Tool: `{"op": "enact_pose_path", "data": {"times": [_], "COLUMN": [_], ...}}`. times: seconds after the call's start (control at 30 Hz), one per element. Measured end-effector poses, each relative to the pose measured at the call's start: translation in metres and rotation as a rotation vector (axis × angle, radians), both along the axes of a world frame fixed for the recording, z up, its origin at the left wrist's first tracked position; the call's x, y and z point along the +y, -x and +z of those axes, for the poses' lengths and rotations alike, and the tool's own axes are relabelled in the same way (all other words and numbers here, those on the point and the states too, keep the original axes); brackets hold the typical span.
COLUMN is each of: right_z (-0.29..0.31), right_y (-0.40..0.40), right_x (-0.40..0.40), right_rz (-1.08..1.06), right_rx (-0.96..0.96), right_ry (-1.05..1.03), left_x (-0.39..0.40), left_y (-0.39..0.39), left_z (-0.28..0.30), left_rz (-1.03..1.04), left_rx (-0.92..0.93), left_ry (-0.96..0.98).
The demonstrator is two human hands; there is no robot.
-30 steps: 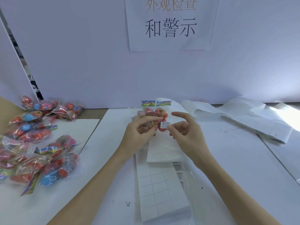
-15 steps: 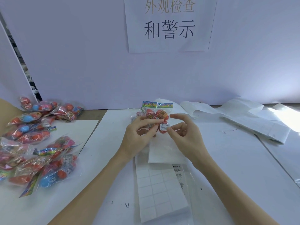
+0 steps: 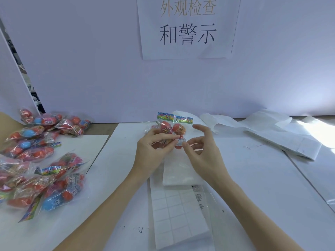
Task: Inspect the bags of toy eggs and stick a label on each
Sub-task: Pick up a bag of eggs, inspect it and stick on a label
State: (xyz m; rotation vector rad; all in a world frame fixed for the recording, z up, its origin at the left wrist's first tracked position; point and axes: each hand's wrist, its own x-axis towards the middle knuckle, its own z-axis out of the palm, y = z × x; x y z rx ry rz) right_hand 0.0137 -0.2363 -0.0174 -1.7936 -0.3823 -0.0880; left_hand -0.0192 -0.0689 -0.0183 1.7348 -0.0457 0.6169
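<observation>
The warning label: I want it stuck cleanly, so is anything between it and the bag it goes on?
Nothing visible. The warning label lies against the front of the bag of toy eggs, the right hand touching its edge. The left hand holds the bag beside the label, not over it.

The bag of toy eggs [image 3: 173,132] is clear, glossy, crinkled plastic round smooth shiny eggs, its label [image 3: 180,142] and the label sheet [image 3: 178,212] matt white paper, like the paper-covered counter [image 3: 253,187].
</observation>
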Motion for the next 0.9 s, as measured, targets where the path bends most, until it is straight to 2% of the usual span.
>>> {"op": "enact_pose_path", "data": {"times": [0.1,0.2,0.37,0.57,0.73,0.9], "right_z": [0.005,0.011,0.012,0.016,0.018,0.018], "right_y": [0.002,0.001,-0.001,-0.006,-0.005,-0.003], "right_x": [0.001,-0.002,-0.007,-0.015,-0.016,-0.01], "right_rz": [-0.018,0.069,0.159,0.381,0.365,0.283], "right_rx": [0.003,0.044,0.22,0.414,0.442,0.352], "right_ry": [-0.004,0.004,-0.253,-0.379,-0.411,-0.347], "left_x": [0.001,-0.001,-0.002,-0.002,0.002,0.002], "left_y": [0.002,0.003,0.002,0.003,0.004,0.004], "left_z": [0.003,0.006,0.007,0.01,0.012,0.011], "left_rz": [-0.011,-0.036,-0.052,-0.126,-0.16,-0.214], "left_rx": [-0.023,-0.034,-0.007,0.039,0.091,0.149], "left_ry": [-0.002,0.029,0.062,0.161,0.275,0.238]}}
